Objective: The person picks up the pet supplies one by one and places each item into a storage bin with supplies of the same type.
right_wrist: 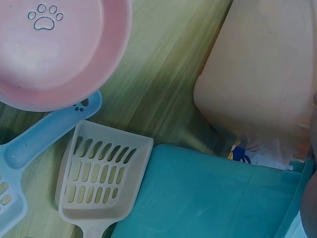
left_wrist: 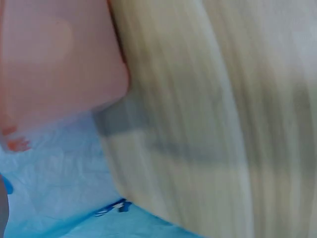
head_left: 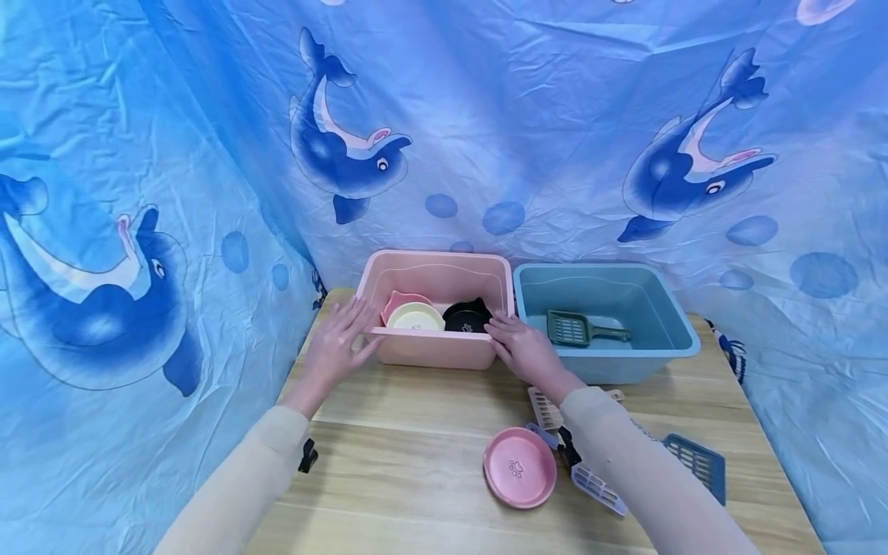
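Note:
A pink rectangular bin (head_left: 437, 351) stands at the back of the wooden table. Inside it are a cream bowl (head_left: 415, 317), a black bowl (head_left: 466, 317) with pointed ears, and a pink eared bowl (head_left: 402, 302) partly behind the cream one. My left hand (head_left: 340, 339) touches the bin's front left corner, fingers fairly straight, thumb by the front wall. At the front right corner my right hand (head_left: 522, 347) lays its extended fingers on the rim. In the left wrist view the bin wall (left_wrist: 59, 59) is blurred; both wrist views barely show the fingers.
Right of it stands a blue bin (head_left: 603, 364) holding a dark green litter scoop (head_left: 570, 330). Nearer me lie a round pink bowl (head_left: 520, 467), a beige scoop (right_wrist: 99, 173), a light blue scoop (right_wrist: 37, 136) and a dark blue scoop (head_left: 699, 465). Dolphin-printed curtains (head_left: 486, 116) surround the table.

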The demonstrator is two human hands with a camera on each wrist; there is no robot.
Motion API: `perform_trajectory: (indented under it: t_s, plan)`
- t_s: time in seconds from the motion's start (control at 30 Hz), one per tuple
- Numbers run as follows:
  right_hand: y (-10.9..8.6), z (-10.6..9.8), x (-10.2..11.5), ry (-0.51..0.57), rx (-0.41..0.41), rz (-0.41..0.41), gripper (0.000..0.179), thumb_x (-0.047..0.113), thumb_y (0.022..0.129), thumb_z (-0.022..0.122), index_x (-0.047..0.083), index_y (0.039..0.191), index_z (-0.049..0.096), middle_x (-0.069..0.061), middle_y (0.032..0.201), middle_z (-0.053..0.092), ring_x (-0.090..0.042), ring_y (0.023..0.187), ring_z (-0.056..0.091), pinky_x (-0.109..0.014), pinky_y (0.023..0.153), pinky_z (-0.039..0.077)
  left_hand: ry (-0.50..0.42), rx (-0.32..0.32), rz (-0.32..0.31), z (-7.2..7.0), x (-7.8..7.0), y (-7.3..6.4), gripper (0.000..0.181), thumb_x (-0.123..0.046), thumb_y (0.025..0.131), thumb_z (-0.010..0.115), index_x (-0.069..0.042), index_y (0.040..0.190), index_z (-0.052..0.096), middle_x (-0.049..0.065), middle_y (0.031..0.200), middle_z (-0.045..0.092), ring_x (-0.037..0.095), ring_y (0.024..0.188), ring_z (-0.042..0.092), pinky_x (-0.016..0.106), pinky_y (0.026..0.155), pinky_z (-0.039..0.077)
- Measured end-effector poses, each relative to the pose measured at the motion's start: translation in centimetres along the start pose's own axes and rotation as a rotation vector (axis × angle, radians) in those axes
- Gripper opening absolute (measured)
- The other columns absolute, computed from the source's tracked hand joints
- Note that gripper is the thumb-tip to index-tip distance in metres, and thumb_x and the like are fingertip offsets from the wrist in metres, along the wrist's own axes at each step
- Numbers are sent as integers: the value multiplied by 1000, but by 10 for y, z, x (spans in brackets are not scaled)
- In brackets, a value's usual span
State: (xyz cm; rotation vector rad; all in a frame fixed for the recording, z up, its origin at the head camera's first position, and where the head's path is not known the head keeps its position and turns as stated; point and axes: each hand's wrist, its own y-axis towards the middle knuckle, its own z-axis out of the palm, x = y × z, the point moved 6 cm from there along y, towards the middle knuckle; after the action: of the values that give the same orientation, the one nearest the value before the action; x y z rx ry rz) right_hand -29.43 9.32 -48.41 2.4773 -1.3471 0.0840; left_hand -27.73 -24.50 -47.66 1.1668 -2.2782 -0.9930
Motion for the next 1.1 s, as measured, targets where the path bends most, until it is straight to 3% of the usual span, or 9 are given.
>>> perform_trajectory:
  t_s: [0.2, 0.43, 0.6, 0.83, 1.1]
  plan:
    - [0, 3, -3, -2, 17, 10, 44, 30, 108, 66, 13, 149, 64, -7, 156, 58, -28, 152, 47, -46, 127, 35, 12, -2, 6, 16, -8, -9, 67, -38, 92, 77, -5, 148, 62, 23, 146, 64, 45, 136, 60, 63, 119, 43]
    - [0, 4, -4, -15, 31, 12, 44, 31, 109, 65, 13, 150, 63, -8, 158, 57, -28, 153, 46, -46, 127, 35, -11, -3, -18, 32, -15, -20, 58, -46, 103, 65, -9, 147, 62, 15, 153, 57, 45, 136, 61, 62, 118, 45]
    - [-1, 1, -4, -22, 41, 5, 47, 32, 108, 67, 11, 150, 62, -9, 157, 56, -29, 153, 46, -46, 127, 35, 2, -22, -43, 39, -16, -23, 54, -44, 102, 66, -7, 142, 68, 15, 151, 60, 42, 134, 63, 58, 119, 45]
    - [-9, -11, -1, 16, 23, -53, 52, 31, 107, 69, 8, 152, 60, -13, 159, 54, -32, 152, 46, -50, 127, 36, 19, -59, -60, 39, -18, -22, 61, -26, 85, 85, -8, 141, 68, 21, 138, 69, 43, 129, 66, 62, 115, 48]
    - [-40, -35, 9, 117, 26, -117, 56, 33, 106, 70, 10, 154, 57, -14, 160, 53, -39, 147, 52, -57, 120, 43, 8, -123, -74, 31, -20, -17, 56, -22, 85, 84, -7, 137, 71, 24, 132, 72, 46, 124, 69, 65, 110, 51]
